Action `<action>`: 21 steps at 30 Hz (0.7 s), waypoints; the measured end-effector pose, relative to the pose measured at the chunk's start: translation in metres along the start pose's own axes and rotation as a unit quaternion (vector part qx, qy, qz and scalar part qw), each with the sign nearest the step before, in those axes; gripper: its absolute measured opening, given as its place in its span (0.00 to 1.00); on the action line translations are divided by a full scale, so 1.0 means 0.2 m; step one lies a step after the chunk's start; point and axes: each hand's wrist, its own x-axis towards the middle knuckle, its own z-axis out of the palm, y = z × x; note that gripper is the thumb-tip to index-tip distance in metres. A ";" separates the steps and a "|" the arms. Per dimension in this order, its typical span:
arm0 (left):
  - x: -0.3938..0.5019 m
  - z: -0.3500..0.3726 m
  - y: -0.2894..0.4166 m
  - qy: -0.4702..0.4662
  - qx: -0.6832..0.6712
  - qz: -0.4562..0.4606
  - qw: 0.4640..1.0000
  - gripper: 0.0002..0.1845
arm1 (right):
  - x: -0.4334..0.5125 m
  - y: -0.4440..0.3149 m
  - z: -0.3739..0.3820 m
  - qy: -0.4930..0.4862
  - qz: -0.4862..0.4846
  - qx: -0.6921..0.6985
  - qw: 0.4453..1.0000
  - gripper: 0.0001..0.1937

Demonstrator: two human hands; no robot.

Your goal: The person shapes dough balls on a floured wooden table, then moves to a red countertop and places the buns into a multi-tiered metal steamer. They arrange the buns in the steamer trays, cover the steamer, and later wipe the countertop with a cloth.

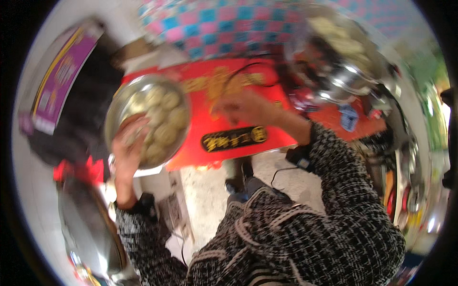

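A round metal bowl (pixel 111 118) stands on the left part of a red box (pixel 200 118) with gold and black printing. Several pale, roundish food pieces (pixel 166 134) fill much of it; their exact kind is not clear. My left hand (pixel 129 143) reaches over the bowl's near left rim, its fingers inside. Something pale shows by those fingers, but blur hides whether they grip it. Over the middle of the red box is my right hand (pixel 247 107), blurred, with its fingers partly bent. No object can be made out in it.
A shiny metal pot (pixel 347 84) with pale pieces at its top stands at the back right. A dark cable (pixel 247 66) curves across the red box. Beyond lies a pink and blue checked cloth (pixel 222 26). A purple box (pixel 64 78) is at far left.
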 end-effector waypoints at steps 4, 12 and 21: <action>0.20 0.18 0.08 0.003 -0.109 -0.016 0.994 0.11 | -0.46 0.28 -0.09 -0.008 0.153 0.011 0.988 0.12; 0.45 0.52 -0.01 -0.030 -0.309 -0.112 0.944 0.12 | -1.37 0.50 -0.66 0.152 0.354 -0.073 0.920 0.15; 0.54 0.84 0.22 -0.094 -0.485 -0.224 0.840 0.17 | -0.97 0.60 -1.41 0.396 0.267 0.021 0.878 0.22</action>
